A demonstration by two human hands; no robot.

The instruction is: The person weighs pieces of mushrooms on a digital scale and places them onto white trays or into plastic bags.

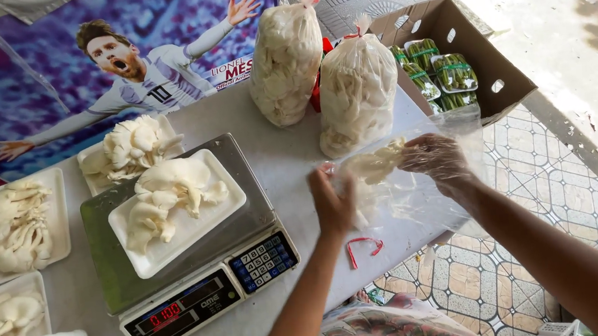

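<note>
My left hand [333,203] grips the open mouth of a clear plastic bag [418,193] over the table's right edge. My right hand [435,156] is inside the bag, its fingers closed on a clump of white oyster mushrooms [375,164]. A red tie [362,247] lies on the table just below my left hand. To the left, a digital scale [178,274] carries a white foam tray [212,216] with a cluster of mushrooms on it.
Two tied, full bags of mushrooms [286,60] [356,89] stand at the table's back. More foam trays of mushrooms [23,220] line the left side. A cardboard box [482,55] holding packed green vegetables sits on the tiled floor at the right.
</note>
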